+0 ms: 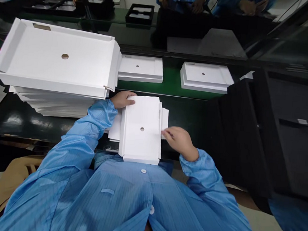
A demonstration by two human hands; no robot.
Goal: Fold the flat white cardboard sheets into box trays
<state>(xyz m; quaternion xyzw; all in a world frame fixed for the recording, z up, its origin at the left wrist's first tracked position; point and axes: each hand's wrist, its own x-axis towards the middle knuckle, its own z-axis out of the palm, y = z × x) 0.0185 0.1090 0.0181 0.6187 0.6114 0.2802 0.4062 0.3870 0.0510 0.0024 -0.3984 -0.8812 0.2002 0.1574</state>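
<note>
A white cardboard tray (140,143) with folded sides and a small round hole lies lengthwise in front of me, its near end close to my body. My left hand (123,99) grips its far left corner, with the thumb on top. At the right edge of the tray, my right hand (179,141) has its fingers curled together. Whether they pinch the side flap or anything else is hidden. Underneath, more white card pieces (115,128) stick out to the left and right.
A tall stack of larger white trays (85,68) stands at left. Two smaller piles of white trays, one on the left (142,67) and one on the right (207,75), sit on the green belt (170,75). Large black boxes (289,141) crowd the right. Co-workers' hands (197,4) show across the line.
</note>
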